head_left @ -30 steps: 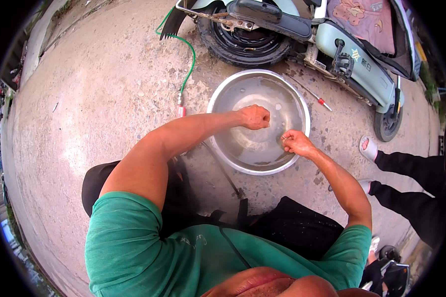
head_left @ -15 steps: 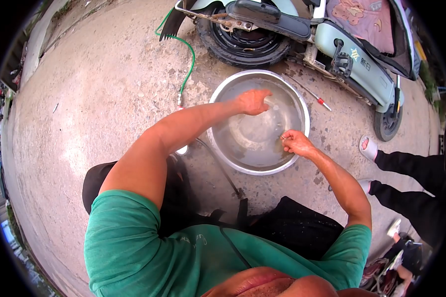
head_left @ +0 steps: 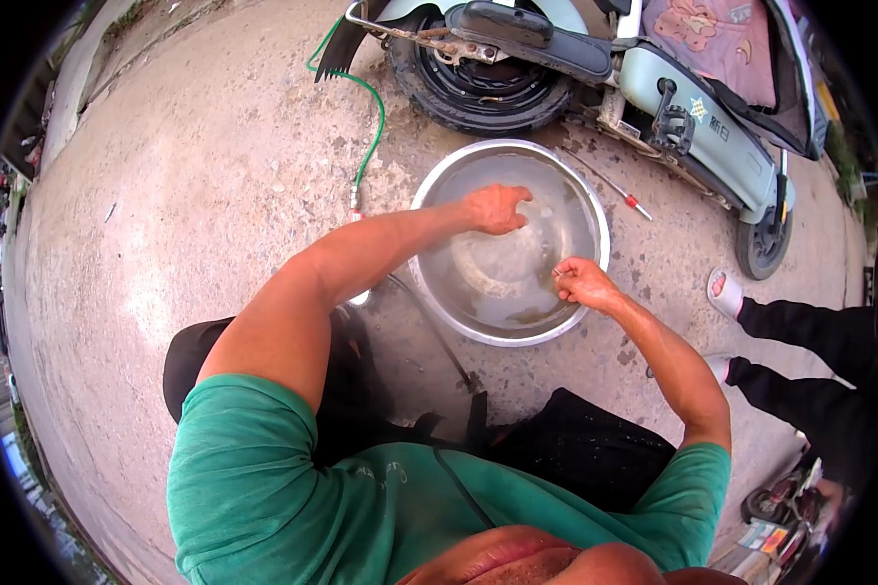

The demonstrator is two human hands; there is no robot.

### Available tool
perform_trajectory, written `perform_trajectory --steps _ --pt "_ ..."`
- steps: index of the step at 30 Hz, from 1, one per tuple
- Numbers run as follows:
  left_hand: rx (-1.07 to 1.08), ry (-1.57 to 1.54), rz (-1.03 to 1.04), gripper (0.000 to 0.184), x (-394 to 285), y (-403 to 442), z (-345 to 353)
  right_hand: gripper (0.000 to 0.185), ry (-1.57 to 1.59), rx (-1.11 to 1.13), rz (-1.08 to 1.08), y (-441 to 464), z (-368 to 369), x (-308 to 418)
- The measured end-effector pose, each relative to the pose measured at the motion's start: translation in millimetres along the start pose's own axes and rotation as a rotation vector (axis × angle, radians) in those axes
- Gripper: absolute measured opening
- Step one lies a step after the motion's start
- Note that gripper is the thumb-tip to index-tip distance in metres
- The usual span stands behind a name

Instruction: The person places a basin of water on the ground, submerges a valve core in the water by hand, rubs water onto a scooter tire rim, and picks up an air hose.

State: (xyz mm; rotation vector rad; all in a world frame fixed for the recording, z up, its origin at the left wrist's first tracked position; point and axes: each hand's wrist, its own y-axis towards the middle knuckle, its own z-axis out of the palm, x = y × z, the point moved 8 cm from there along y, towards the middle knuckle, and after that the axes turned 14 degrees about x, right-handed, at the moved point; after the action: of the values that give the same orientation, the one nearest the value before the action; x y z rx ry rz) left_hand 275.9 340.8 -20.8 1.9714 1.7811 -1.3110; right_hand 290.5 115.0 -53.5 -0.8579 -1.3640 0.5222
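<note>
A wide metal basin (head_left: 595, 200) of cloudy water sits on the ground in front of me. My left hand (head_left: 498, 209) is over the water in the basin's upper left part, fingers apart and pointing right, holding nothing I can see. Near the right inner side of the basin, my right hand (head_left: 585, 284) is closed in a pinch. Whatever is between those fingertips, if anything, is too small to make out. Ripples and a few bubbles show on the water between the hands.
Beyond the basin is a pale green electric scooter (head_left: 698, 127) with a black rear tire (head_left: 488, 115). A green hose (head_left: 379, 115) runs along the ground at left. A metal rod with a red collar (head_left: 631, 201) lies right. A person's sandaled foot (head_left: 725, 292) is at right.
My left hand has shifted very slightly downward over the water, and the ripples differ. My right hand stays in its pinch at the same spot. At lower right, a passerby has moved.
</note>
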Motion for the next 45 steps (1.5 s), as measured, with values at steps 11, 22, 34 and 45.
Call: perform_trajectory --steps 11,22,34,45 --pt "-0.183 -0.079 -0.204 0.074 25.5 3.0 -43.1 0.024 -0.008 -0.001 0.017 0.4 -1.2 -2.1" --pt "-0.339 -0.18 -0.298 0.083 37.8 -12.5 -93.3 0.025 -0.017 0.004 0.011 1.3 -2.2 -4.0" --pt "-0.444 -0.122 -0.311 0.077 60.2 -16.5 -131.9 0.022 -0.023 0.001 0.002 0.1 -2.0 -2.9" --pt "-0.325 -0.008 -0.251 0.064 66.8 -10.1 -139.8 0.019 -0.011 0.003 -0.005 -0.9 -1.0 -1.4"
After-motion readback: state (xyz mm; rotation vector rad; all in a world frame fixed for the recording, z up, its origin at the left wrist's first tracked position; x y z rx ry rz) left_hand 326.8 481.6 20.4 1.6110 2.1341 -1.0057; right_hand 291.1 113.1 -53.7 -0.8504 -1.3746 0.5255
